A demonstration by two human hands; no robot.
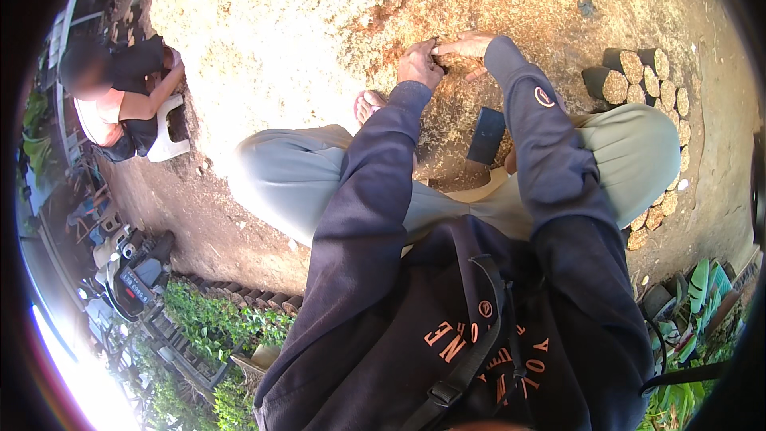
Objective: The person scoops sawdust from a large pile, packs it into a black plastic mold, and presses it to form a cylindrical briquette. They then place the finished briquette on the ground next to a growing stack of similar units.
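My left hand (421, 64) is curled, with a small dark piece (441, 63), apparently black plastic, showing at its fingers. My right hand (470, 48) meets it from the right, fingertips touching the left fingers by that piece. Whether the right fingers pinch it is hidden. Both hands are above a wide spread of pale brown shavings or husks (335, 24). Nearer to me, between my knees, a flat black rectangular piece (486, 134), which looks like folded plastic, lies on the loose material.
Several black-sided cylinders packed with shavings (615, 87) are stacked at right. A person (128, 96) sits on a white plastic stool (170, 131) at left. Dark scraps (586, 8) lie on the far shavings. A motorbike (128, 275) and green plants (221, 317) are behind left.
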